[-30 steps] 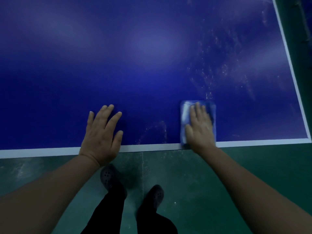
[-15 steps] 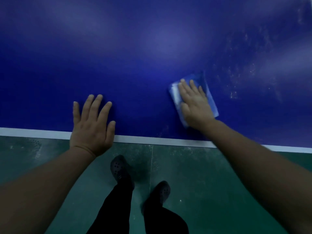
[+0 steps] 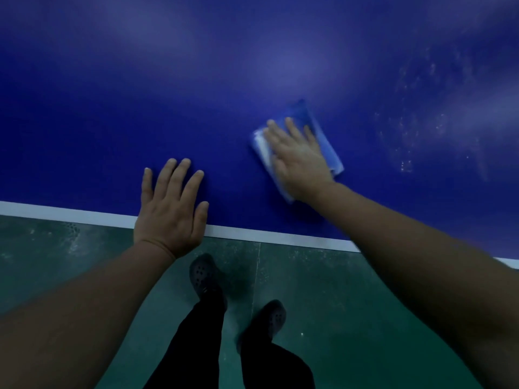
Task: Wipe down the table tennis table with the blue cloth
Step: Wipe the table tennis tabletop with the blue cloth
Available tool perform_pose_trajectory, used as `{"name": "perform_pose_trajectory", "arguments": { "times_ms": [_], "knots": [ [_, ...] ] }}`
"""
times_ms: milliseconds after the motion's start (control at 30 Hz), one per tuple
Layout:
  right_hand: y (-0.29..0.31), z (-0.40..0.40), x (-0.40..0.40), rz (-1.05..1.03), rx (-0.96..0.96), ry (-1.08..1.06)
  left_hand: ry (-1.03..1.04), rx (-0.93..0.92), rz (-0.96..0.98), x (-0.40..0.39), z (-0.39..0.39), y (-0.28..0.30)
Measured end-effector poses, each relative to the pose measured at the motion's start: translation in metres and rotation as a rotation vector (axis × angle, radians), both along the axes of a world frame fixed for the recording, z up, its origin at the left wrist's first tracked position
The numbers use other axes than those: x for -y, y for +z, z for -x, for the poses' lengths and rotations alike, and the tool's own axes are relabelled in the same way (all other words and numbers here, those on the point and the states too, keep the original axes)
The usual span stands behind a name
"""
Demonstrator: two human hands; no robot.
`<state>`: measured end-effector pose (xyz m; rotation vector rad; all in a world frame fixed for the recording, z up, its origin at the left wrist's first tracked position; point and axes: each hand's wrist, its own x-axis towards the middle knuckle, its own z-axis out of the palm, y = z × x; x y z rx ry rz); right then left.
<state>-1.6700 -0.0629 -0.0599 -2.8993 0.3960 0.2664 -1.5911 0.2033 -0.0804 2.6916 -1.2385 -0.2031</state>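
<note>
The left hand lies flat on the near edge of the table tennis table, fingers spread and straight, holding nothing, its heel over the white edge line. Right of it, a little farther in on the surface, the right hand presses the blue cloth down with straight fingers; no curled grip is visible, though blur makes the thumb hard to read. The cloth is a folded rectangle, its long axis running from near left to far right-of-centre, tilted slightly off the table's edge. It looks soft, light and limp, so flat palm pressure at its middle should steer it best. Pale dusty specks remain to the far right.
</note>
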Motion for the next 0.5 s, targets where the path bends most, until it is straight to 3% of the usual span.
{"name": "perform_pose_trajectory", "arguments": {
  "times_ms": [133,233,300,433,500],
  "knots": [
    [-0.011,0.040,-0.052,-0.014,-0.012,0.472,-0.004,0.001,0.028,-0.001,-0.001,-0.001],
    [-0.008,0.113,-0.017,0.013,-0.055,0.498,-0.006,-0.011,0.000,0.000,-0.002,0.000],
    [-0.005,0.142,0.022,0.064,-0.062,0.259,-0.008,-0.019,-0.020,0.000,-0.001,0.000],
    [-0.006,0.120,0.041,0.097,-0.071,-0.542,-0.010,-0.027,-0.044,0.001,-0.002,0.001],
    [-0.010,0.098,0.008,0.081,-0.023,-0.601,-0.008,-0.030,-0.053,0.002,-0.001,0.002]
  ]
}}
